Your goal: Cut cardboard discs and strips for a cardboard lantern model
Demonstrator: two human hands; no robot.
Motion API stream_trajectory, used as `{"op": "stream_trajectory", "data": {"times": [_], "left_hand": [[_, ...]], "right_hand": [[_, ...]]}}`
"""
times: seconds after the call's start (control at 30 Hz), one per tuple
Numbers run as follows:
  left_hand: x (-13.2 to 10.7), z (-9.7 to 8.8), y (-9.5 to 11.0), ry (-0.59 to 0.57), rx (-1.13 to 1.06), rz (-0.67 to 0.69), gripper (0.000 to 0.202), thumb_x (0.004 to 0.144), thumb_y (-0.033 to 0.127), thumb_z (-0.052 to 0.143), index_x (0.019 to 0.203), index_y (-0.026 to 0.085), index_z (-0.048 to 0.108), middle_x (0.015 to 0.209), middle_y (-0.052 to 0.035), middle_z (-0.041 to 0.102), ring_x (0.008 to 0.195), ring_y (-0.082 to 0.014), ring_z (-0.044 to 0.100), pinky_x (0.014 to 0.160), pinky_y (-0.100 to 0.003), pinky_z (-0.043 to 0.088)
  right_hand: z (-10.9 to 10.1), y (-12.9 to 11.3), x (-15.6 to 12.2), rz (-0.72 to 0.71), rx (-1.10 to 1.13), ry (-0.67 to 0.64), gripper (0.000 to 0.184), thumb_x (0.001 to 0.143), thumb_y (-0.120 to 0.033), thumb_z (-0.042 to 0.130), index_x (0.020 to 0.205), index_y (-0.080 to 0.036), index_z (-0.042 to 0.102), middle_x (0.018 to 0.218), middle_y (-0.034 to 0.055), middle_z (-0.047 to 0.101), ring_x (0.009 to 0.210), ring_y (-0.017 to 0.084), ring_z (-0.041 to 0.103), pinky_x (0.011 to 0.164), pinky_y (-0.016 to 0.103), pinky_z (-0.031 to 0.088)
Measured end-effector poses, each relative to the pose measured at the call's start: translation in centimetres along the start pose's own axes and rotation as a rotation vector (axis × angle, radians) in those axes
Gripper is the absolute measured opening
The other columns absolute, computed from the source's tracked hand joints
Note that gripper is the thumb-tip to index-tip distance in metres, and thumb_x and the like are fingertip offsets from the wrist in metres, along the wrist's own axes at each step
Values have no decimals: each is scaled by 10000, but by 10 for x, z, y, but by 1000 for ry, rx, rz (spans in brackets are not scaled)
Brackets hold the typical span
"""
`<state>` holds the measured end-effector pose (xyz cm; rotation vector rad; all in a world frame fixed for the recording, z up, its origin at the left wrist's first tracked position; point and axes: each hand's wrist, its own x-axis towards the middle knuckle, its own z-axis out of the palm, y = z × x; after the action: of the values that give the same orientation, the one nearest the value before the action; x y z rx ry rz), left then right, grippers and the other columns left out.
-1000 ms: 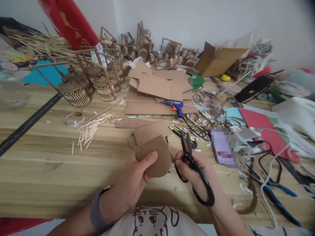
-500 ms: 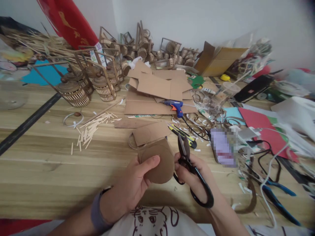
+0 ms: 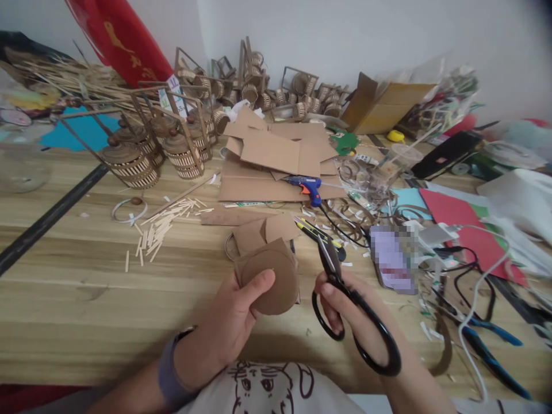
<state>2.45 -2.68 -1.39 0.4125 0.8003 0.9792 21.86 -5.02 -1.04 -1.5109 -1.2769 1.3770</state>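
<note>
My left hand (image 3: pixel 235 307) grips a brown piece of cardboard (image 3: pixel 276 290), thumb pressed on its face. The lower edge of that piece is cut round, and a curved line is marked on its upper part. In my right hand (image 3: pixel 351 305) is a pair of black-handled scissors (image 3: pixel 331 261), blades nearly closed and pointing away from me. The scissors are apart from the cardboard, to its right. Just beyond the held piece lie a smaller cardboard scrap (image 3: pixel 250 234) and a yellow-black utility knife (image 3: pixel 317 234).
A blue glue gun (image 3: pixel 308 187) rests by stacked cardboard sheets (image 3: pixel 280 150). Small wooden sticks (image 3: pixel 153 236) and lidded miniature buckets (image 3: pixel 129 164) are at the left. A phone (image 3: pixel 392 259), blue-handled pliers (image 3: pixel 491 351) and a white cable (image 3: pixel 468 345) lie at the right.
My right hand and the scissors have moved right, away from the cardboard, and the blades have come closer together. The cardboard has shifted slightly left and turned in my left hand.
</note>
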Motion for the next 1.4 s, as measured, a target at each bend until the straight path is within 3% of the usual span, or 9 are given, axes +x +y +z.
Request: {"op": "stream_trajectory", "data": {"times": [0.13,0.33,0.5,0.73,0.93,1.13,1.3,1.4], "left_hand": [[2,1,0,57,47,48,665,688,375,895,1285,183,674,1027,-77,793,1017,-277,725,865,-349,569],[3,-4,-5,92,192,58,513,730,439,864,1145,168,733,1105,-94,781,1071,-290,700,912,-373,550],[1,-8,-9,84,287,95,452,756,465,840,1096,179,760,1081,-93,789,1053,-291,708,919,-371,543],[-2,-7,-10,143,362,64,412,736,494,835,988,174,778,955,-101,803,942,-290,731,885,-386,552],[-3,-8,-10,205,411,58,455,709,519,846,1002,179,768,946,-94,802,945,-289,724,894,-391,545],[-3,-7,-11,105,395,65,421,733,548,822,925,175,778,941,-88,806,906,-274,721,868,-375,544],[-5,-7,-12,179,394,60,417,699,529,856,915,184,767,923,-84,804,917,-281,720,882,-381,542],[-5,-6,-11,164,396,48,421,697,528,856,917,182,764,923,-89,802,909,-282,722,886,-390,540]], "right_hand": [[-6,4,-24,136,-87,-216,594,892,-778,490,776,-197,541,535,-63,438,411,75,406,398,190,329],[1,5,-30,181,-93,-278,652,885,-833,407,802,-200,541,542,-63,432,418,75,393,401,188,324],[10,2,-22,122,-85,-243,679,877,-850,381,791,-194,531,554,-53,446,419,70,376,400,184,324],[14,2,-16,72,-109,-212,695,853,-879,378,809,-201,525,545,-55,438,423,87,400,416,203,335],[14,0,-12,-29,-119,-217,767,797,-939,333,831,-202,542,581,-52,437,455,101,402,444,227,327],[14,-3,-10,-131,-228,-183,807,781,-964,245,795,-216,548,557,-31,460,472,133,414,449,253,341],[14,-3,-11,-176,-258,-162,788,784,-962,215,722,-232,508,533,-23,455,480,146,417,459,267,337],[15,-4,-12,-184,-265,-143,773,798,-950,223,695,-232,490,519,-27,449,475,138,400,472,269,331]]}}
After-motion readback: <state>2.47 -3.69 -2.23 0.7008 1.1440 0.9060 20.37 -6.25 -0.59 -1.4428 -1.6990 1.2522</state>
